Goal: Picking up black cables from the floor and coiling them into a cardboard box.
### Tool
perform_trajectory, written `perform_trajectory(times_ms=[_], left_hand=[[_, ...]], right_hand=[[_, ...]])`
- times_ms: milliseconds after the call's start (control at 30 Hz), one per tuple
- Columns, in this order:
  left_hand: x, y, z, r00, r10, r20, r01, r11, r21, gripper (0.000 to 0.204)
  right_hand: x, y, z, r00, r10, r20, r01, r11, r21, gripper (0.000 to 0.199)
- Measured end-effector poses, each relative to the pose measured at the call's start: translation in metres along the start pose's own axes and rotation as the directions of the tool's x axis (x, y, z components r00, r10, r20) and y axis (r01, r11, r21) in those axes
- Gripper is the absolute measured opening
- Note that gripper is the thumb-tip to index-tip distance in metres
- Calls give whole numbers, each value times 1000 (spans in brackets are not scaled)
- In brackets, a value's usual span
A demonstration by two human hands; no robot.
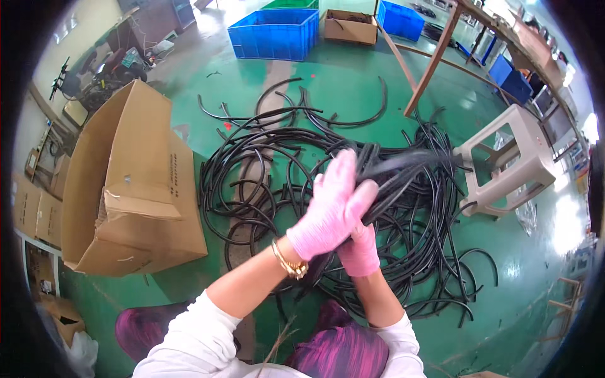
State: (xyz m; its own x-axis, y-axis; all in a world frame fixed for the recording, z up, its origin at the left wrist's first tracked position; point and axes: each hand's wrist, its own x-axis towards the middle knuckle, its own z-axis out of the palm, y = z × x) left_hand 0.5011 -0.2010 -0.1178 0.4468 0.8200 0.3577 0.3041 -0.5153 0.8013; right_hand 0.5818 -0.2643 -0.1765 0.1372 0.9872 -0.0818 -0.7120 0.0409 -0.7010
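Beneath you spreads a glossy green floor (504, 258), with a pale grey strip (280, 72) running away ahead. A cream wall (101, 16) stands off to your far left. On your right you have a beige plastic stool (532, 145) and, beyond it, a wooden-legged table (435, 57). Bright light (565, 223) glares off the floor at your right.

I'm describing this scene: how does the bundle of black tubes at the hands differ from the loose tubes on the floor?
The bundle is gathered close at the left hand and right hand; the loose tubes sprawl in curves on the floor. The bundle is partly blurred; the loose tubes look sharper. Both are black.
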Motion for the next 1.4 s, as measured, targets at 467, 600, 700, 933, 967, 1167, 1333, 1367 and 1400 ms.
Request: perform_trajectory(times_ms=[467,600,700,933,967,1167,1333,1367,1400], left_hand=[[-53,73,-130,872,388,300,-469,838,278,106],[-51,88,-178,936,338,-96,-340,940,-2,124],[-43,100,-243,969,219,-113,-245,796,-554,125],[-38,133,-446,698,510,-502,-261,835,485,78],[-44,139,-472,698,538,-472,-213,786,580,75],[-87,125,-568,691,400,-601,309,588,747,60],[-129,-35,-562,858,-11,-513,446,510,735,83],[-129,-54,-545,869,-227,-441,485,572,661,84],[-144,-95,-532,851,-395,-345,521,562,642,86]], right_hand=[[-2,-72,108,989,-107,105,118,988,-103,52],[12,-102,187,956,-87,280,38,984,175,54],[17,-88,302,804,-184,566,189,981,51,58],[59,-68,528,322,-351,879,341,909,239,55],[58,-51,550,332,-353,875,350,907,234,55],[73,40,644,386,-111,916,-104,981,163,33],[171,193,566,570,99,816,145,965,-219,20],[201,225,529,606,234,760,51,942,-331,20],[189,242,505,727,512,457,-43,699,-713,20]])
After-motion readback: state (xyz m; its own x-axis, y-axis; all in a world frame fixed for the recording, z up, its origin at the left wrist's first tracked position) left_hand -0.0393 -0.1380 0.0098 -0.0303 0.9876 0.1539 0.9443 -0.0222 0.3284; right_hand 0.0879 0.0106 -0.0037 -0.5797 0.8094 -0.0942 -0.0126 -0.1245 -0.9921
